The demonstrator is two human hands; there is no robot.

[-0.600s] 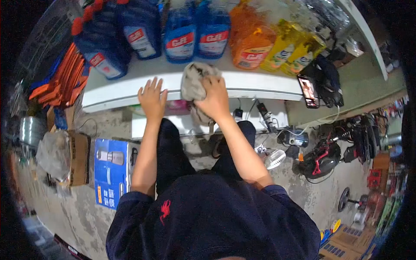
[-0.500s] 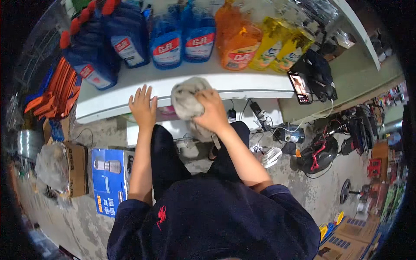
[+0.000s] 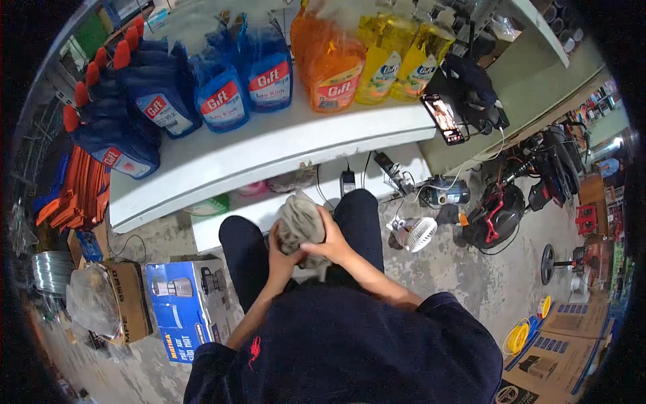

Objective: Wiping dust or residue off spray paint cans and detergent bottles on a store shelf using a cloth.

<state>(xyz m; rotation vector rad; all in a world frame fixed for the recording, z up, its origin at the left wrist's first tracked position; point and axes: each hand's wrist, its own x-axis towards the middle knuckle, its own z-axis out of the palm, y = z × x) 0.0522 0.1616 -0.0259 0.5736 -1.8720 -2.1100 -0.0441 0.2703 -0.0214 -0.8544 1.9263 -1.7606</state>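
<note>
A crumpled grey cloth (image 3: 301, 221) is bunched between my two hands, just above my lap and in front of the white shelf (image 3: 282, 151). My left hand (image 3: 282, 259) curls round its lower left side. From the right, my right hand (image 3: 331, 237) grips the cloth with the thumb pressed on it. On the shelf beyond stand dark blue bottles (image 3: 161, 101) with red caps, clear blue bottles (image 3: 222, 101), orange bottles (image 3: 336, 77) and yellow bottles (image 3: 383, 67).
A phone (image 3: 443, 120) leans at the shelf's right end beside a black bag (image 3: 474, 87). Below lie a power strip (image 3: 393, 172) with cables and a small white fan (image 3: 416, 233). A blue box (image 3: 178, 310) and a brown carton (image 3: 124, 299) stand on the floor at left.
The cloth has come off the shelf edge down toward my lap in my right hand. My left hand has left the shelf and closed on the cloth too. The view has shifted.
</note>
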